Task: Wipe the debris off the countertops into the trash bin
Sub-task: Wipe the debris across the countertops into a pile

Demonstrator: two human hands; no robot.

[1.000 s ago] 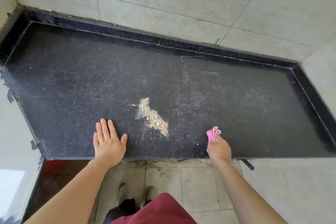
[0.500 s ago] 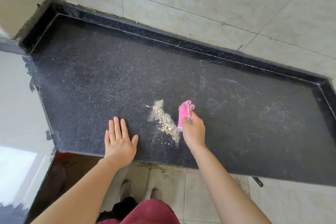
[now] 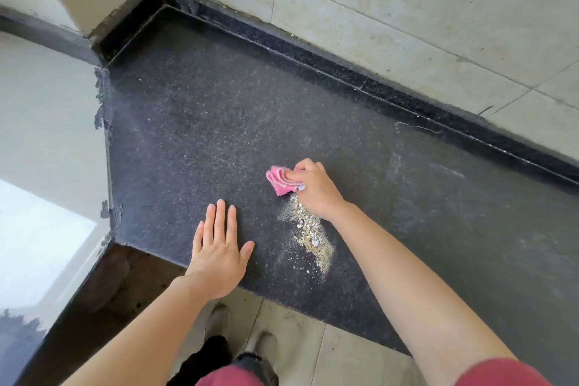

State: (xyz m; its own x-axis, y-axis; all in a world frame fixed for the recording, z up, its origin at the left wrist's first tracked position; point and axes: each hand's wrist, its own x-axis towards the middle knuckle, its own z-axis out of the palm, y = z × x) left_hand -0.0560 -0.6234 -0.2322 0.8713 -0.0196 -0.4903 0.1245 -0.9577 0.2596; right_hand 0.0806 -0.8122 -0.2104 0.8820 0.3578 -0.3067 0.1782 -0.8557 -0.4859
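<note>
A streak of pale crumbs and dust, the debris (image 3: pixel 310 236), lies on the black speckled countertop (image 3: pixel 194 122) near its front edge. My right hand (image 3: pixel 315 189) is closed around a small pink cloth (image 3: pixel 279 179) and presses it on the counter at the far end of the debris. My left hand (image 3: pixel 219 249) lies flat on the counter with fingers spread, to the left of the debris, holding nothing. No trash bin is in view.
Cream wall tiles (image 3: pixel 391 9) rise behind a black raised ledge (image 3: pixel 344 72) at the counter's back. A pale surface (image 3: pixel 47 122) adjoins the counter on the left. Below the front edge are floor tiles (image 3: pixel 338 354) and my shoes (image 3: pixel 219 323).
My right hand with the pink cloth has moved from the front right, across the debris, to its far end. The view has turned left. My left hand stays flat on the counter.
</note>
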